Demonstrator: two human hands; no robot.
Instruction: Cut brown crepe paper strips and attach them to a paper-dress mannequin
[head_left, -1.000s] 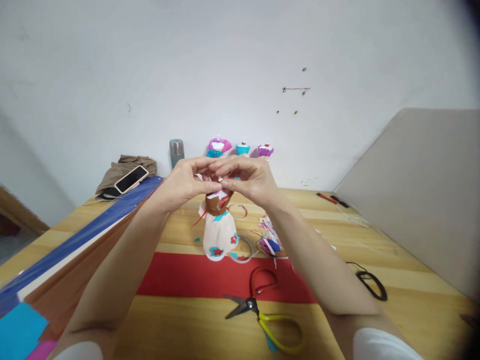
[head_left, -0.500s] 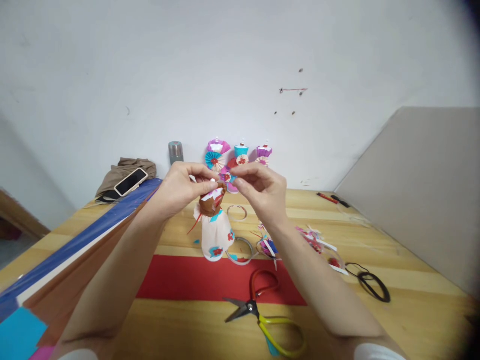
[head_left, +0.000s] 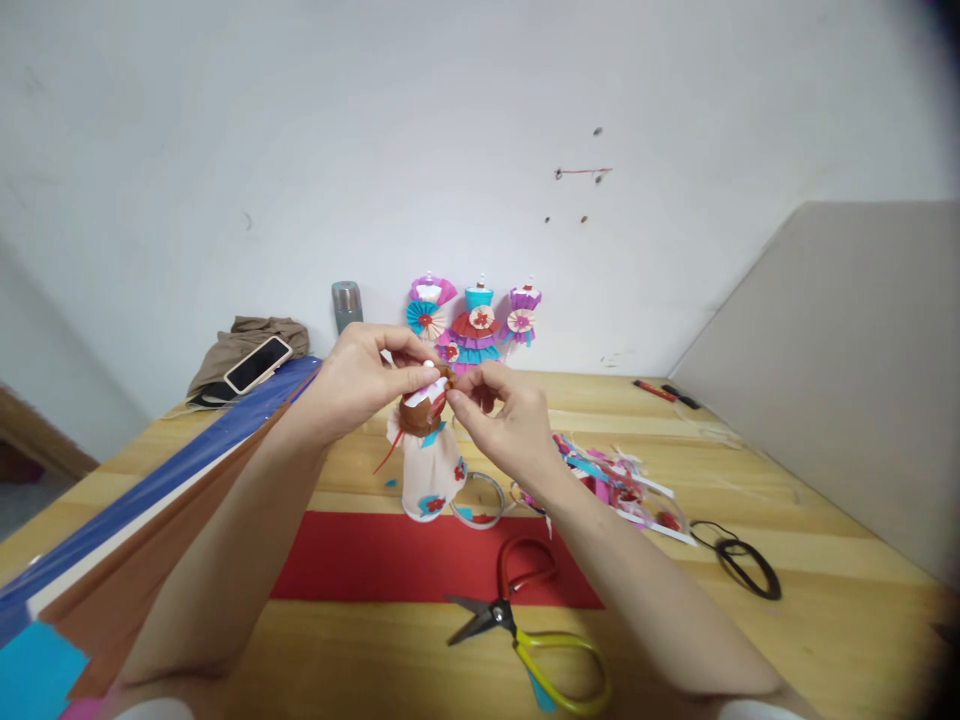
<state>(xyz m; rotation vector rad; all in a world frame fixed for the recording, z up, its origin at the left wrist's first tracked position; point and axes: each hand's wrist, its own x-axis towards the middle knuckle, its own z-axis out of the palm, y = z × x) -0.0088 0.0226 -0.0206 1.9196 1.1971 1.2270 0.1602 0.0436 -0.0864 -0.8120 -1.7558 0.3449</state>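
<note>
A small dress-form figure (head_left: 429, 478) with a brown paper top and a pale skirt bearing red and blue flowers is held upright above the table. My left hand (head_left: 375, 378) pinches its top near the white knob. At the right side of the brown top, my right hand (head_left: 504, 412) has its thumb and forefinger together on the brown paper edge. A thin red strip hangs from the figure's left side. Open scissors (head_left: 501, 614) with red and yellow handles lie below, partly over a red paper sheet (head_left: 360, 558).
Three decorated dress figures (head_left: 480, 322) stand by the wall beside a grey flask (head_left: 347, 305). Paper scraps (head_left: 619, 480), a tape ring (head_left: 496, 488) and black cord (head_left: 748, 565) lie rightward. A phone (head_left: 258, 365), brown cloth and coloured paper sheets are at left.
My right hand has moved down and inward to the brown top, where its fingertips now touch it. My left hand keeps its hold. The view has shifted slightly.
</note>
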